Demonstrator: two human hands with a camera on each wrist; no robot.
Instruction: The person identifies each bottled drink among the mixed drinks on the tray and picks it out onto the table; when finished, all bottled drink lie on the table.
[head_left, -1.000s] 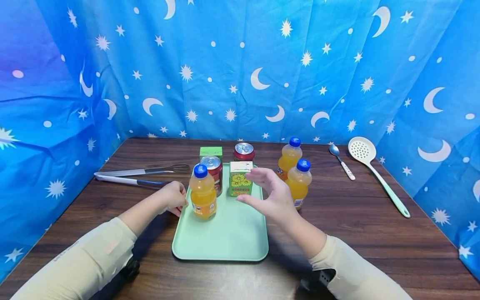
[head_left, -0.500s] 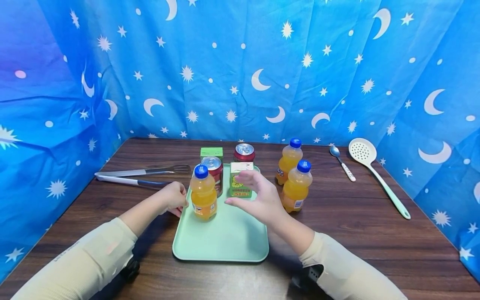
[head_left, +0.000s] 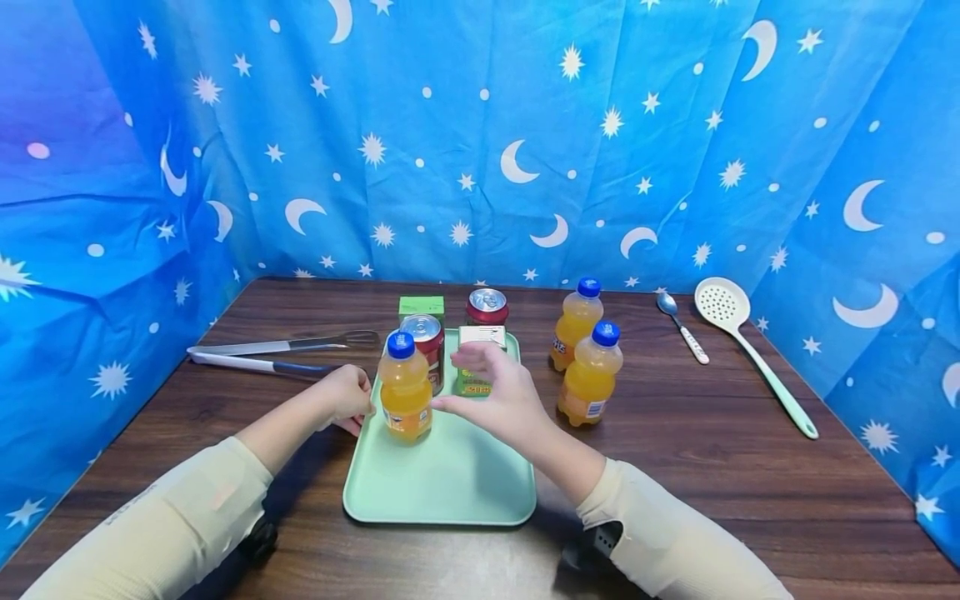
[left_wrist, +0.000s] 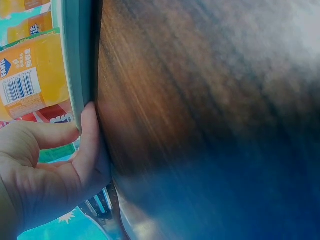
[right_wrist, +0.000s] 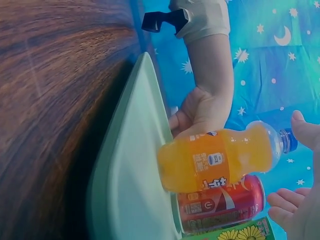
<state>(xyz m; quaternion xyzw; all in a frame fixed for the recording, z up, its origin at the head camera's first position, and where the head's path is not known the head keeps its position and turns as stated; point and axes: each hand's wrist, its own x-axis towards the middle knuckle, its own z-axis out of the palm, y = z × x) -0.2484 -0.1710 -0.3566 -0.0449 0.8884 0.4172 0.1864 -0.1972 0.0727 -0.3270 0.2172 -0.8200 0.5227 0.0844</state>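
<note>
My left hand (head_left: 347, 398) pinches the left rim of the pale green tray (head_left: 442, 492) between thumb and finger, as the left wrist view also shows. On the tray stand an orange drink bottle (head_left: 405, 400) with a blue cap, a red soda can (head_left: 437, 354) and a green drink carton (head_left: 483, 336) with yellow flowers. My right hand (head_left: 510, 404) hovers over the tray in front of the carton, partly hiding it. Its thumb and fingers are spread, holding nothing. In the right wrist view, the right hand (right_wrist: 300, 210) is near the bottle's cap, apart from it.
Another green carton (head_left: 422, 307) and red can (head_left: 487, 308) stand toward the back; their bases are hidden. Two orange drink bottles (head_left: 591, 383) stand right of the tray. Tongs (head_left: 247, 347) lie at left. A spoon (head_left: 682, 329) and slotted skimmer (head_left: 722, 304) lie at right.
My right hand has moved left across the tray, from beside the carton to in front of it, toward the bottle. The left hand and tray have stayed in place.
</note>
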